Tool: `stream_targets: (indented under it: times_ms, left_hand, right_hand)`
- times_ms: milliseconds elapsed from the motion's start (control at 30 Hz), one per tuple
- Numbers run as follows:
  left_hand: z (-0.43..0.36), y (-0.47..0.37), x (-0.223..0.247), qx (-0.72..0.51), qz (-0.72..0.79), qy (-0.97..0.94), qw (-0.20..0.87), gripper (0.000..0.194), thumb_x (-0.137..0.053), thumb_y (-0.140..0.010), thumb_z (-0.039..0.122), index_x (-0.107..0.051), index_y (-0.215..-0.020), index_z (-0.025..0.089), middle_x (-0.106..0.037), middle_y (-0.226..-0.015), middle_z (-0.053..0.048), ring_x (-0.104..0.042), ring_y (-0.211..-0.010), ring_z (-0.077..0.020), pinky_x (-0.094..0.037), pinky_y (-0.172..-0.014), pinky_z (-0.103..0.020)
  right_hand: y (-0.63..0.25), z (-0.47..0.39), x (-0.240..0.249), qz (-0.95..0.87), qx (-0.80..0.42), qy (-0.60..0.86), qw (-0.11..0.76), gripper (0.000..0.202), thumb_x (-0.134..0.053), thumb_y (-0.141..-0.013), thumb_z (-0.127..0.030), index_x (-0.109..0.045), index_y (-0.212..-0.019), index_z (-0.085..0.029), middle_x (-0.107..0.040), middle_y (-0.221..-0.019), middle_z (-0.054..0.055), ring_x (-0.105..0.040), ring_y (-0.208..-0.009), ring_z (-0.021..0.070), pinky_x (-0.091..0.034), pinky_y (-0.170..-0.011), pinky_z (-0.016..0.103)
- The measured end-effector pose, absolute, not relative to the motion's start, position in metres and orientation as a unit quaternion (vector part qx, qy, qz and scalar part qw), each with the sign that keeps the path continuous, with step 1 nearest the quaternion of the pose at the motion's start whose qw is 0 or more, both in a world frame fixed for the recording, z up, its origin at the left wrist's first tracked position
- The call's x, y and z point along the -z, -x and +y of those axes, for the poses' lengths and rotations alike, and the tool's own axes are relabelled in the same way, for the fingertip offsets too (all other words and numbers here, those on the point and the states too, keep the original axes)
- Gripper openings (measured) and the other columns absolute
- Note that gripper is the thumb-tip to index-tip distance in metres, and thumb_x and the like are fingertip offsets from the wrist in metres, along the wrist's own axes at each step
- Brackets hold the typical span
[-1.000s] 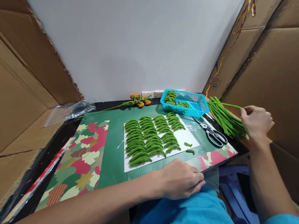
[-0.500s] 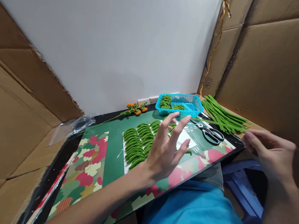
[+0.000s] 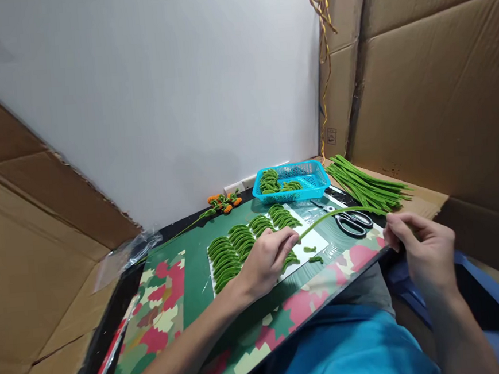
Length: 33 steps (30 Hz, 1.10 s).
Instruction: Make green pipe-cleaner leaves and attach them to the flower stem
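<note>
A long green pipe cleaner [image 3: 335, 212] stretches in a slight arch between my two hands. My left hand [image 3: 272, 257] pinches its left end above a white sheet [image 3: 311, 237]. At the board's right edge, my right hand [image 3: 420, 242] is closed on the other end. Rows of short curved green pipe cleaner pieces [image 3: 224, 258] lie on the sheet, partly hidden by my left hand. Two small bent green pieces [image 3: 314, 259] rest to the right of that hand. Scissors [image 3: 350, 220] with black and white handles lie beneath the stretched pipe cleaner.
A blue basket [image 3: 291, 195] with curved green pieces stands at the back. To its right lies a bundle of straight green pipe cleaners [image 3: 364, 184]. An orange-flowered stem [image 3: 223, 203] lies at the back left. Cardboard walls [image 3: 432, 97] flank the green board [image 3: 196, 272].
My left hand has gone from spread fingers to a pinch on the pipe cleaner's left end. My right hand has moved left, and the view has shifted.
</note>
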<state>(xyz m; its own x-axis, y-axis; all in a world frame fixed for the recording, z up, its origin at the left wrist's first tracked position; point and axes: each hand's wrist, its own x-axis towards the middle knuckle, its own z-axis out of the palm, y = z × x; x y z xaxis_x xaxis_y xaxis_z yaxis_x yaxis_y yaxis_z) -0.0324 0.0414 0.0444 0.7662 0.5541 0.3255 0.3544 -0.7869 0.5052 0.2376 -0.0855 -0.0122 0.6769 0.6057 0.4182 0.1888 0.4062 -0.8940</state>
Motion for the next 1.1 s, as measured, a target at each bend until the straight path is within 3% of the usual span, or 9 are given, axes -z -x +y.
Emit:
stream_targets:
  times_ms: [133, 267, 333, 400, 467, 533, 667, 900, 1100]
  left_hand:
    - [0.034, 0.029, -0.039, -0.277, 0.28, -0.85, 0.35, 0.037, -0.04, -0.112, 0.045, -0.049, -0.086, 0.02, -0.049, -0.074, 0.004, -0.042, -0.064, -0.0119, -0.035, -0.063, -0.027]
    - [0.028, 0.023, -0.033, -0.291, 0.306, -0.754, 0.504, 0.044, -0.039, -0.11, 0.057, -0.039, -0.083, 0.023, -0.038, -0.07, 0.007, -0.033, -0.057, -0.0093, -0.031, -0.053, -0.023]
    - [0.025, 0.019, -0.032, -0.289, 0.299, -0.701, 0.58, 0.046, -0.042, -0.107, 0.062, -0.037, -0.084, 0.023, -0.036, -0.068, 0.008, -0.029, -0.053, -0.008, -0.028, -0.048, -0.02]
    - [0.023, 0.016, -0.032, -0.262, 0.292, -0.664, 0.636, 0.049, -0.047, -0.104, 0.067, -0.036, -0.084, 0.024, -0.034, -0.064, 0.01, -0.023, -0.049, -0.0067, -0.023, -0.043, -0.018]
    - [0.019, 0.015, -0.033, -0.201, 0.29, -0.646, 0.677, 0.05, -0.051, -0.101, 0.07, -0.038, -0.084, 0.024, -0.035, -0.06, 0.011, -0.021, -0.045, -0.0057, -0.022, -0.039, -0.017]
    - [0.015, 0.014, -0.034, -0.142, 0.283, -0.636, 0.703, 0.051, -0.052, -0.099, 0.071, -0.041, -0.085, 0.023, -0.038, -0.057, 0.011, -0.024, -0.042, -0.0053, -0.025, -0.037, -0.017]
    - [0.007, 0.014, -0.033, -0.127, 0.273, -0.638, 0.709, 0.049, -0.051, -0.101, 0.069, -0.043, -0.086, 0.022, -0.042, -0.06, 0.01, -0.031, -0.041, -0.005, -0.03, -0.037, -0.017]
    - [0.006, 0.012, -0.024, -0.132, 0.247, -0.655, 0.702, 0.05, -0.053, -0.1, 0.07, -0.047, -0.091, 0.022, -0.045, -0.063, 0.009, -0.036, -0.042, -0.0056, -0.032, -0.038, -0.019]
    - [0.007, 0.013, -0.023, -0.154, 0.276, -0.667, 0.674, 0.047, -0.056, -0.1, 0.067, -0.053, -0.099, 0.02, -0.053, -0.069, 0.006, -0.043, -0.042, -0.0058, -0.028, -0.037, -0.018]
  right_hand:
    - [-0.216, -0.076, 0.011, -0.342, -0.211, 0.477, 0.782, 0.041, -0.069, -0.1, -0.047, -0.065, -0.07, -0.019, -0.061, -0.063, 0.0, -0.053, -0.056, 0.0135, -0.039, -0.052, 0.026]
    - [-0.188, -0.07, 0.01, -0.354, -0.335, 0.393, 0.78, 0.046, -0.07, -0.099, -0.05, -0.057, -0.066, -0.021, -0.057, -0.065, 0.0, -0.054, -0.062, 0.0143, -0.045, -0.059, 0.025]
    - [-0.176, -0.069, 0.012, -0.369, -0.4, 0.36, 0.758, 0.042, -0.071, -0.097, -0.052, -0.065, -0.07, -0.02, -0.068, -0.085, 0.005, -0.062, -0.077, 0.0171, -0.05, -0.066, 0.026]
    - [-0.167, -0.068, 0.016, -0.379, -0.456, 0.333, 0.733, 0.034, -0.075, -0.094, -0.051, -0.073, -0.078, -0.021, -0.073, -0.119, 0.01, -0.068, -0.103, 0.0232, -0.056, -0.082, 0.031]
    - [-0.16, -0.068, 0.02, -0.382, -0.493, 0.318, 0.714, 0.027, -0.078, -0.093, -0.048, -0.077, -0.082, -0.023, -0.068, -0.142, 0.009, -0.064, -0.126, 0.0292, -0.055, -0.101, 0.039]
    - [-0.154, -0.067, 0.023, -0.377, -0.511, 0.313, 0.706, 0.021, -0.079, -0.092, -0.045, -0.079, -0.086, -0.024, -0.065, -0.149, 0.009, -0.058, -0.138, 0.0324, -0.05, -0.112, 0.046]
    - [-0.145, -0.065, 0.026, -0.353, -0.517, 0.312, 0.715, 0.016, -0.083, -0.089, -0.04, -0.082, -0.095, -0.025, -0.071, -0.143, 0.01, -0.061, -0.137, 0.0328, -0.049, -0.115, 0.049]
    - [-0.142, -0.063, 0.029, -0.276, -0.441, 0.345, 0.781, 0.019, -0.089, -0.082, -0.039, -0.085, -0.093, -0.025, -0.084, -0.102, 0.007, -0.078, -0.099, 0.0251, -0.06, -0.1, 0.041]
    - [-0.148, -0.063, 0.028, -0.285, -0.423, 0.36, 0.781, 0.02, -0.089, -0.082, -0.04, -0.085, -0.092, -0.024, -0.084, -0.103, 0.007, -0.078, -0.101, 0.0254, -0.059, -0.1, 0.041]
